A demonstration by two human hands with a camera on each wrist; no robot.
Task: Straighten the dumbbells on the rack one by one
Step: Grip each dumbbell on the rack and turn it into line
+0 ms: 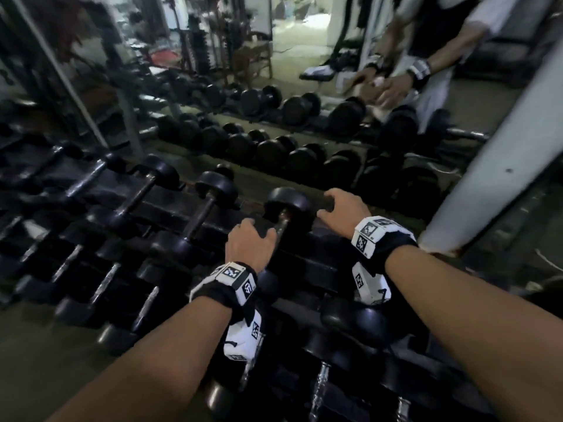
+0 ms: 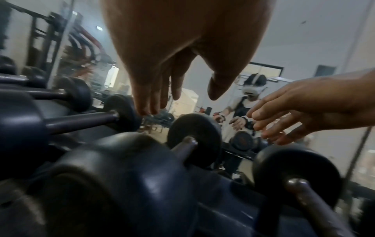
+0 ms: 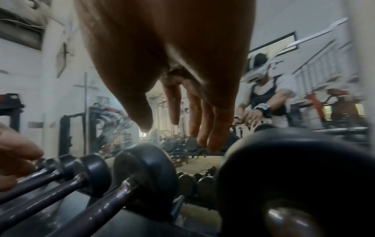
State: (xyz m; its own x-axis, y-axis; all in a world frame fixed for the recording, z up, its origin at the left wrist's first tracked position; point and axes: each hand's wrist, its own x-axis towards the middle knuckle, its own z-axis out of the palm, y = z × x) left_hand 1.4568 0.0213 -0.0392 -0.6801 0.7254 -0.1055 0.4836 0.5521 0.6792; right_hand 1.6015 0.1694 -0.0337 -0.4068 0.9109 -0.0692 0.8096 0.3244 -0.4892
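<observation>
Black round-headed dumbbells lie in rows on a dark tiered rack (image 1: 307, 266). One dumbbell (image 1: 288, 205) sits between my hands, its rusty handle (image 1: 282, 228) running toward me. My left hand (image 1: 259, 236) hovers just left of that handle, and in the left wrist view the left hand (image 2: 182, 89) hangs with straight fingers (image 2: 150, 102) and holds nothing. My right hand (image 1: 333, 207) is spread just right of the dumbbell's far head. The right wrist view shows this hand (image 3: 172, 115) loose and empty above the dumbbell heads (image 3: 146, 173).
More dumbbells (image 1: 210, 190) line the rack to the left, and lower tiers (image 1: 353, 324) lie near me. A wall mirror (image 1: 274, 123) behind the rack reflects the weights and a person. A white pillar (image 1: 487, 184) stands at the right.
</observation>
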